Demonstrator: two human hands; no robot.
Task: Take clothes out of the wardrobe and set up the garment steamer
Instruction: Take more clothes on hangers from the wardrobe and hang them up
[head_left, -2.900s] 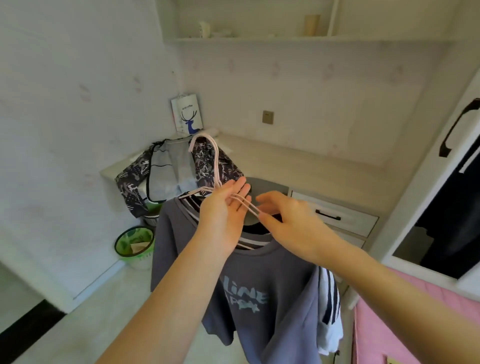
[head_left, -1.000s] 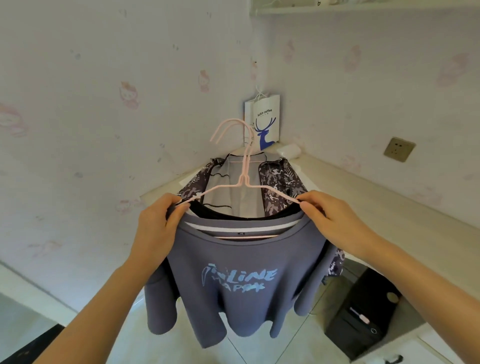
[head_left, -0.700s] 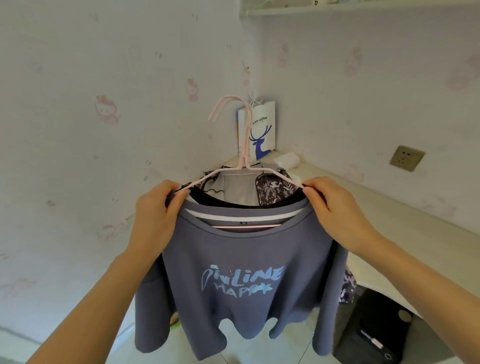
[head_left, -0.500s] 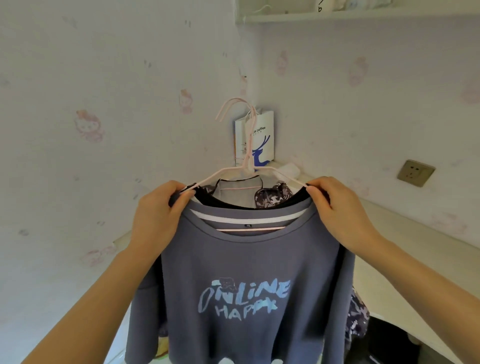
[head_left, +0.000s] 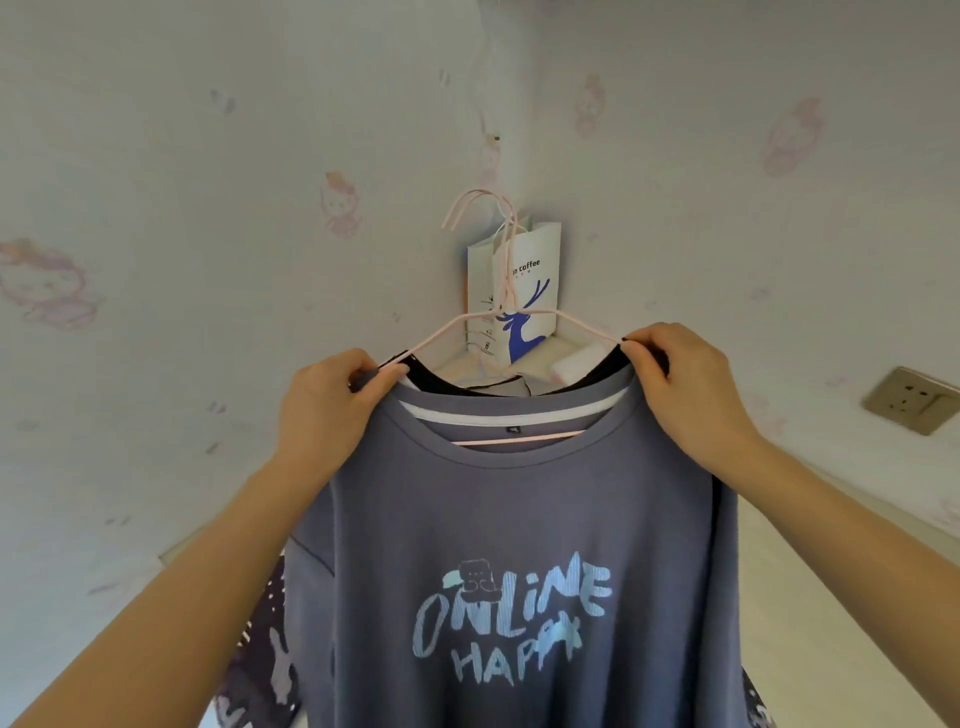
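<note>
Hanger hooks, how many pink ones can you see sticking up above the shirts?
2 pink hooks, side by side and overlapping, rise above the blue-grey T-shirt in front of the paper bag, between the left hand and right hand. More hangers may be hidden among the layered garments.

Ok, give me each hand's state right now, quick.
Left hand: closed, pinching the left shoulder of the grey T-shirt and pink hangers.
Right hand: closed, pinching the right shoulder.
</note>
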